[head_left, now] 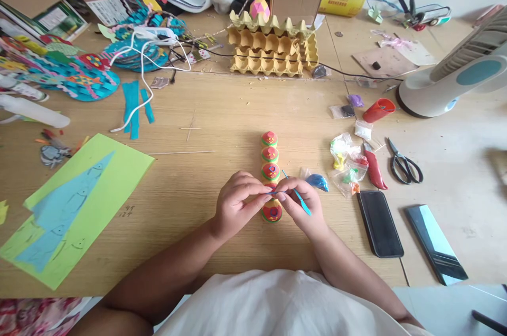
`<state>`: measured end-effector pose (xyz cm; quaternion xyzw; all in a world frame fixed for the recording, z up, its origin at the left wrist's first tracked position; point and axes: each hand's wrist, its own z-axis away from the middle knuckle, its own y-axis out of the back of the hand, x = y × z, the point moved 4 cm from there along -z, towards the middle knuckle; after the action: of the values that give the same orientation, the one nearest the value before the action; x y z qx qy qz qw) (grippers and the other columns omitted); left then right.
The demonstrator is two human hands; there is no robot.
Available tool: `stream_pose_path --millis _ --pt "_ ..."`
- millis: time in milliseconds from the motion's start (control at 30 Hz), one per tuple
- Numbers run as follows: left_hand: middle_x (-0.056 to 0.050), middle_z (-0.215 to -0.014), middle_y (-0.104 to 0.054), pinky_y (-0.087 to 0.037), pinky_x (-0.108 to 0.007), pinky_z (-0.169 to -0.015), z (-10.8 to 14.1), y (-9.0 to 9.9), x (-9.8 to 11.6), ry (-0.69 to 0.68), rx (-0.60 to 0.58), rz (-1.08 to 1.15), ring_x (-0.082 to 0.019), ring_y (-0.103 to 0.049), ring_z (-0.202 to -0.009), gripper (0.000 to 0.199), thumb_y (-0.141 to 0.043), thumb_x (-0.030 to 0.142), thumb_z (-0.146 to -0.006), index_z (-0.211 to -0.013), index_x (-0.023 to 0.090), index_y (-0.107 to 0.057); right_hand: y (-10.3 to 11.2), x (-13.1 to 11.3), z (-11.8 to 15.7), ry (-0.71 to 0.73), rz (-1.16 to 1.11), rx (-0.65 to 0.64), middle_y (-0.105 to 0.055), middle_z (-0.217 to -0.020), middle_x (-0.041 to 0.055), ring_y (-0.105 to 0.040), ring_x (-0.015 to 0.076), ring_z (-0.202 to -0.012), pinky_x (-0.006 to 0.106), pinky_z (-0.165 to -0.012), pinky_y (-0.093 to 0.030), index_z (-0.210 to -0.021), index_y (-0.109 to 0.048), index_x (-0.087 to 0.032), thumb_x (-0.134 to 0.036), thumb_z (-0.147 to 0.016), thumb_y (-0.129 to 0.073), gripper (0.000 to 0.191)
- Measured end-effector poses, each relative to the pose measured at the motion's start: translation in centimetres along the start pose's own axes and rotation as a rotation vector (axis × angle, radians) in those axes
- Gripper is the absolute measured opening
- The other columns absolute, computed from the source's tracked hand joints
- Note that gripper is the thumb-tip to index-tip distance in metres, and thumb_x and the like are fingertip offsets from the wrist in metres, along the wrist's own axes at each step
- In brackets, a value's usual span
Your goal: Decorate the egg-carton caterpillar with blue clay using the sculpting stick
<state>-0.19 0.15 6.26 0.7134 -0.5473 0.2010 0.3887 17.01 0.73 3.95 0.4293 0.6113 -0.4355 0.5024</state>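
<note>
A column of small red, green and yellow decorated pieces, the topmost a red piece (269,139), stands on the wooden table. Over the fourth piece, my left hand (242,199) pinches one end of a thin blue strand (276,193). My right hand (301,204) pinches the strand's other end, and a blue modelling tool (303,205) is also held between its fingers. Blue rings lie on the third piece (271,171) and on the nearest piece (272,212). A packet of blue clay (317,182) lies just right of my right hand.
On the right are clay bags (344,151), a red cutter (375,169), scissors (406,167), a phone (381,224), a dark glossy slab (436,244) and a fan (447,82). Green paper (114,172) lies left. Egg cartons (269,65) and a white cable (144,64) are behind.
</note>
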Motion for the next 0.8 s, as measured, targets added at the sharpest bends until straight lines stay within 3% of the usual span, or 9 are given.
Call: stream_pose_path --millis 367,533,800 --pt "-0.002 -0.083 -0.074 -0.054 -0.034 -0.078 0.22 0.2 -0.09 0.009 -0.005 0.037 -0.016 -0.065 -0.079 0.012 -0.074 0.01 -0.09 -0.094 0.021 -0.073 -0.1 0.09 0.13 -0.009 -0.028 -0.062 -0.068 -0.088 0.0018 -0.062 0.0125 -0.07 0.025 -0.062 -0.052 -0.099 -0.07 -0.025 -0.039 -0.089 -0.079 0.02" --pt "-0.003 -0.085 -0.073 -0.053 -0.034 -0.078 0.49 0.12 -0.35 0.042 -0.008 0.099 -0.016 -0.064 -0.081 0.014 -0.074 0.008 -0.089 -0.095 0.02 -0.073 -0.13 0.05 0.15 0.047 0.009 -0.063 -0.069 -0.088 0.0023 -0.062 0.012 -0.07 0.025 -0.063 -0.053 -0.104 -0.073 -0.024 -0.031 -0.091 -0.078 0.016" --pt "-0.003 -0.086 -0.073 -0.052 -0.035 -0.081 0.59 -0.1 -0.59 0.066 -0.045 0.146 -0.018 -0.064 -0.083 0.01 -0.074 0.012 -0.09 -0.096 0.02 -0.074 -0.03 -0.61 0.04 0.179 0.08 -0.04 -0.076 -0.084 0.0035 -0.067 0.0139 -0.07 0.026 -0.061 -0.054 -0.096 -0.075 -0.023 -0.024 -0.093 -0.075 0.004"
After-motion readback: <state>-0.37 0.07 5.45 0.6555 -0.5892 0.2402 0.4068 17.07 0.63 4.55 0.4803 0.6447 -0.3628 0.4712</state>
